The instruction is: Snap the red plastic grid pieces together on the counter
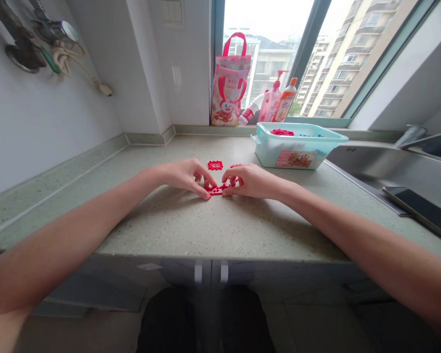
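Red pieces (pixel 217 189) are being pinched by both hands (pixel 185 175) (pixel 248 180); one piece (pixel 215 165) is lying unjoined, more in tub (pixel 297 149).

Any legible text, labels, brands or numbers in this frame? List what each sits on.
None can be read.
Pink gift bag on the sill: cartoon print and a small logo, too blurred.
Pink pump bottle and orange bottle: labels too small.
Red-capped bottle lying beside them: label unreadable.
Teal plastic tub: colourful sticker, text blurred.
Sink: small dark mark on its rim, illegible.
Red plastic pieces under both hands: no text.
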### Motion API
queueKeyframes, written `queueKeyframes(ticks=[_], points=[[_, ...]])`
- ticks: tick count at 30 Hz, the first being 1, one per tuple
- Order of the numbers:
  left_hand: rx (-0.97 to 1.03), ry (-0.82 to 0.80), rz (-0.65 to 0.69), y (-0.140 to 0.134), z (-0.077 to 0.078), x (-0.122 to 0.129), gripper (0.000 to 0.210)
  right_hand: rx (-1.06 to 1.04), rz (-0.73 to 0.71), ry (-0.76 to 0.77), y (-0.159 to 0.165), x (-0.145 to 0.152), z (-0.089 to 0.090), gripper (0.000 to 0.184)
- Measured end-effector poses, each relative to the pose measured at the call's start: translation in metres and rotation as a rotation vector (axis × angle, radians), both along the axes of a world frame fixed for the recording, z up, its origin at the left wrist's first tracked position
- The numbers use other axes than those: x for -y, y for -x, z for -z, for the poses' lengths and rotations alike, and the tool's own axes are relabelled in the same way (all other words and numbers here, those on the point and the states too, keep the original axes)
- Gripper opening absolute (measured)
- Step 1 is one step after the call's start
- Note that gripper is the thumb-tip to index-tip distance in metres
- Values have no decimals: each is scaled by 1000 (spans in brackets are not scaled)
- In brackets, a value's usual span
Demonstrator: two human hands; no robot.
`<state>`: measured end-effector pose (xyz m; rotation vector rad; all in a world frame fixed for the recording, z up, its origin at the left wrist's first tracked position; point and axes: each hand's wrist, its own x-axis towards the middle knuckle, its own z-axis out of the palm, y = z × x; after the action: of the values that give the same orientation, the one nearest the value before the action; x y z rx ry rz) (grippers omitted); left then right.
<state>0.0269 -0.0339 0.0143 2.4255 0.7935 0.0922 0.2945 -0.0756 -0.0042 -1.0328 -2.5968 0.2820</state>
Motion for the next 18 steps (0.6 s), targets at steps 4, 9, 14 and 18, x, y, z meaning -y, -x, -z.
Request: queueKeyframes(ticks=[4,9,14,18], points=[[1,-11,18,0,-2,1,48,9,44,-10,1,2,-2,32],[24,26,54,-1,-4,2,47,-2,-11,-50,1,1,0,27],[45,62,91,-1,-6,1,50,-20,-24,-63,-1,-2,2,25],[38,101,110,0,-8,1,51,-17,-17,-52,-2,-3,2,24]])
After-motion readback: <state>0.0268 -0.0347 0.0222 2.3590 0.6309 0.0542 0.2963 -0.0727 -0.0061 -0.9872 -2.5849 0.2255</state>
